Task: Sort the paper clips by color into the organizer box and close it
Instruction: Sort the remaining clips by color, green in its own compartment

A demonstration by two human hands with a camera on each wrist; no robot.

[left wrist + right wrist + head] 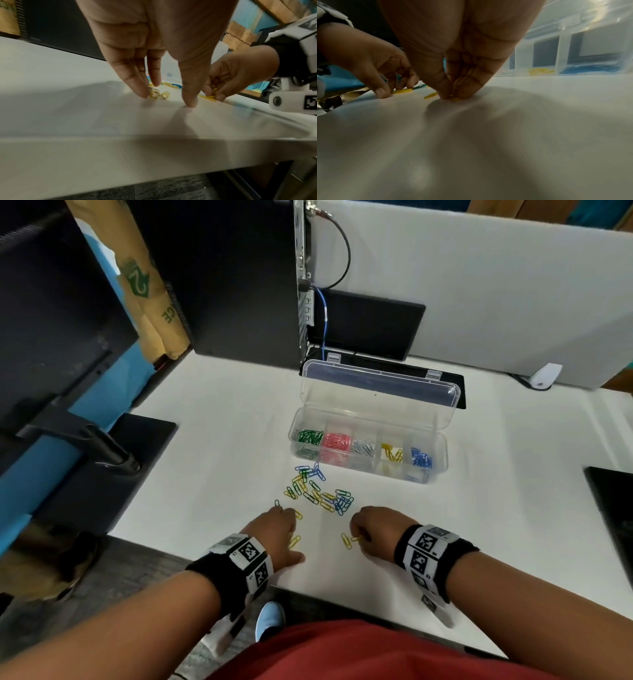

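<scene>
Paper clips (318, 491), blue, yellow and green, lie loose on the white worktop (212, 419) just near of the organizer box (368, 455); its lid (376, 390) stands open, five compartments holding sorted colours; right hand (375, 529) pinches a yellow clip (356, 539) in its grip; left hand (277, 534) rests straight fingertips (144, 93) beside two yellow clips (294, 541).

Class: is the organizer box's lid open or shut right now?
Open. The clear lid stands tilted back behind the organizer box, leaving all five compartments of sorted clips uncovered.
</scene>
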